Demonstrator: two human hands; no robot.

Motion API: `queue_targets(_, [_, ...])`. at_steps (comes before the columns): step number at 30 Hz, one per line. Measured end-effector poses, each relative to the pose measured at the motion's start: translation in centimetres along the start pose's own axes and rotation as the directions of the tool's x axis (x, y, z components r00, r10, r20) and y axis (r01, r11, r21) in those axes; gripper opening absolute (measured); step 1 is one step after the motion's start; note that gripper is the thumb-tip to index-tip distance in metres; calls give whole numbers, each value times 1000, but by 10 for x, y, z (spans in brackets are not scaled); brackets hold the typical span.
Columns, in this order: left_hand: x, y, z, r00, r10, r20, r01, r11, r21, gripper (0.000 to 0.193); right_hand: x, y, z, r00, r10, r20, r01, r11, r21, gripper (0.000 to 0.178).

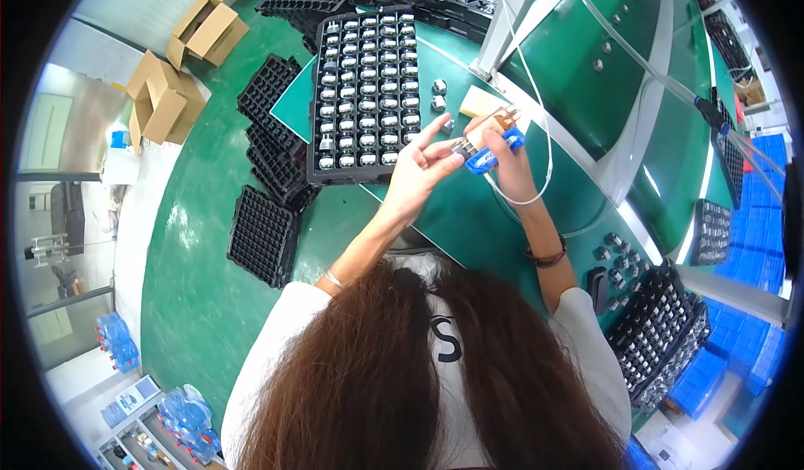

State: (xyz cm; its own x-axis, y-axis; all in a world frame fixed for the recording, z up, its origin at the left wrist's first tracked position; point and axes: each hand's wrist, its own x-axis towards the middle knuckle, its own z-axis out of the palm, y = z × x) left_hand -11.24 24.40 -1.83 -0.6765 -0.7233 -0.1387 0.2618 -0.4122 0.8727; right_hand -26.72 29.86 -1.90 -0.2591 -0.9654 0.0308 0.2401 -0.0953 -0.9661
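My left hand [415,169] is closed at thumb and forefinger on a small shiny metal part [461,148], its other fingers loosely spread. My right hand [512,162] is wrapped round a blue hand-held device [496,154] with a white cord or tube running from it. The two hands nearly meet over the green table, with the metal part right beside the blue device. A black tray [313,160] with rows of shiny chrome parts lies just left of my left hand. Two loose chrome parts [439,93] stand on the table between the tray and my hands.
A yellowish block [481,102] lies beyond my right hand. More loose chrome parts [620,261] and a filled black tray [653,328] are at the right. Black empty trays [264,231] are stacked on the floor at left. A metal post [512,22] rises from the table.
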Motion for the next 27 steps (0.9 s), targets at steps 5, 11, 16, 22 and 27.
queue_targets(5, [-3, -1, -4, 1000, -27, 11, 27, 999, 19, 72, -1, 4, 4, 999, -45, 24, 45, 999, -7, 21])
queue_targets(11, [-1, 14, -33, 938, 310, -153, -163, 786, 596, 54, 18, 8, -26, 968, -148, -201, 86, 954, -286, 17])
queue_targets(16, [-11, 32, -76, 873, 480, -87, -100, 350, 931, 22, 43, 17, -43, 893, -328, -308, 1, 685, -728, 25])
queue_targets(22, [-11, 24, -90, 963, 207, 171, -205, 158, 966, 19, 46, 30, -38, 854, -472, -220, 88, 546, -833, 28])
queue_targets(27, [-8, 27, -87, 984, 137, 112, -139, 202, 970, 17, 34, 17, -46, 916, -352, -192, 55, 584, -810, 50])
